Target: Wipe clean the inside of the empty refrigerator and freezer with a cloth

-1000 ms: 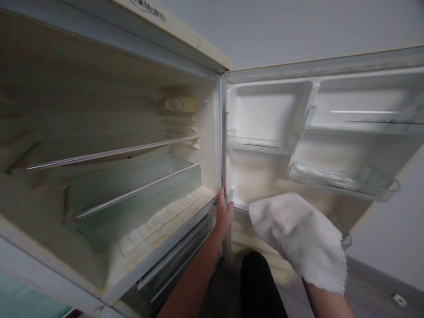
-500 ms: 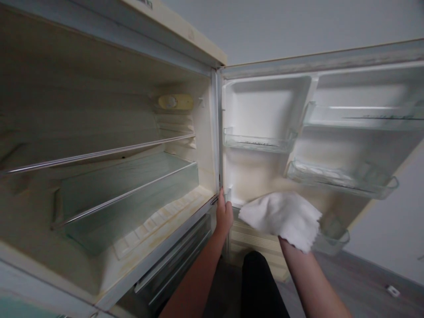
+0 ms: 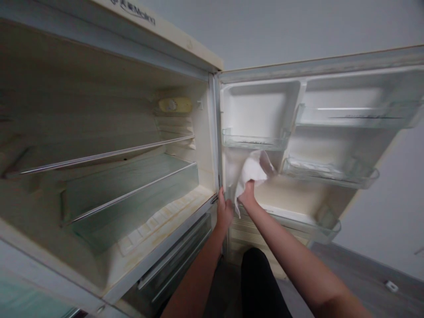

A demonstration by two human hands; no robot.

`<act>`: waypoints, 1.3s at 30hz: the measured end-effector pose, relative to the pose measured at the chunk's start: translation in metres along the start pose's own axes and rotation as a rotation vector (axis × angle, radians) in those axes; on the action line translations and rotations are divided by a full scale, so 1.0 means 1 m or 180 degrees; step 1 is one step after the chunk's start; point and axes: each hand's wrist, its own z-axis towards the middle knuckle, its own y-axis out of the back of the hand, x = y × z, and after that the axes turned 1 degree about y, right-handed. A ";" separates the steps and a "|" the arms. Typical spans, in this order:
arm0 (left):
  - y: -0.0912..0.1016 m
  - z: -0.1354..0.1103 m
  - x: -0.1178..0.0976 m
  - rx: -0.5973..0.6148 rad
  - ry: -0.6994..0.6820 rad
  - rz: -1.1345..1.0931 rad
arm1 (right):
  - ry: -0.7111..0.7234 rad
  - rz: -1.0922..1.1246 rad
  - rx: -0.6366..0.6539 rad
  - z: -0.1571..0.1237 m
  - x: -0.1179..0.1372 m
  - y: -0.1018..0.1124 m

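Observation:
An old cream fridge (image 3: 109, 132) stands open with its door (image 3: 318, 132) swung to the right. My left hand (image 3: 224, 211) grips the inner edge of the door near the hinge, fingers closed round it. My right hand (image 3: 247, 194) holds a white cloth (image 3: 252, 170) pressed against the door's inner wall, just below the small upper door shelf (image 3: 253, 142). The cloth bunches above my fingers and a corner hangs down beside my left hand.
Inside the fridge are glass shelves (image 3: 132, 176) and a yellowed lamp housing (image 3: 175, 105). The door carries clear plastic racks (image 3: 331, 173) and a lower bin (image 3: 326, 227). My dark-clad knee (image 3: 260, 282) is below. A grey wall and floor lie to the right.
My right hand has reached forward and up with the cloth, from low in front of the door to the inner wall near the hinge. The left hand has stayed on the door edge.

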 end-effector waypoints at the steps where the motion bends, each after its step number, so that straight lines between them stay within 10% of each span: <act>1: 0.000 0.001 0.001 -0.0013 0.0026 -0.0009 | -0.0055 -0.0015 -0.0017 0.005 -0.006 0.001; 9: 0.002 0.005 0.002 -0.0111 0.0133 0.0203 | 0.0039 -0.0459 0.1372 0.046 -0.040 0.031; 20: 0.005 0.005 -0.003 0.0034 0.0157 0.0089 | -0.0230 -0.0867 0.0298 0.019 -0.068 0.036; 24: 0.003 0.004 -0.003 -0.0005 0.0141 0.0030 | -0.0623 -0.0925 0.0533 0.011 -0.066 0.031; 32: 0.002 0.000 -0.003 0.0029 0.0119 0.0210 | 0.0864 -0.0493 0.1594 0.020 -0.073 0.025; 35: 0.001 -0.002 -0.004 -0.0016 0.0115 0.0218 | 0.1054 0.0191 0.1188 0.025 -0.068 0.026; 39: -0.002 0.003 -0.007 -0.0008 0.0146 0.0181 | 0.0000 0.1352 0.0164 0.025 -0.018 0.014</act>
